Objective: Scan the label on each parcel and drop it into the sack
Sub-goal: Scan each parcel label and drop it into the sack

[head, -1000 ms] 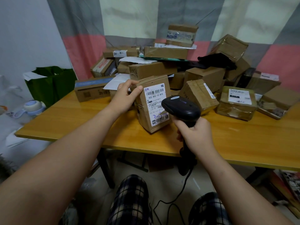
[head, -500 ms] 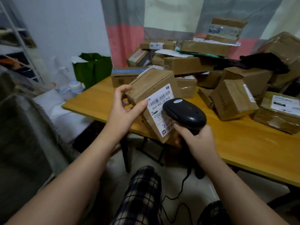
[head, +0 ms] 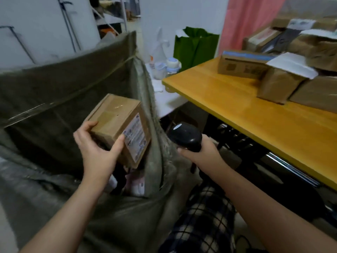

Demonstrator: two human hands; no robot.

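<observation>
a: where is the parcel (head: 116, 125) now?
b: in the air over the open mouth of the sack (head: 54, 84), at the left of the scene. the left hand (head: 96, 154) grips its near end, with the thumb on the label (head: 135, 137) face and the fingers curled round the opposite side.
a: why hold it like that?
b: i think it is set up for the drop. the box hangs above the opening, so loosening the fingers should be enough. other items already lie in the sack beneath it.
a: and the other hand?
b: the right hand (head: 198, 152) is closed round the handle of the scanner (head: 186, 136), low and just right of the sack's edge. it looks parked, ready for the next box.
a: what differs from half a second ago?
b: back then the parcel was in front of the tabletop (head: 228, 99) with the scanner right against its label. now it has swung left over the sack and the scanner is apart from it. the view has turned left too, so only a few boxes (head: 279, 84) show at the far right.
</observation>
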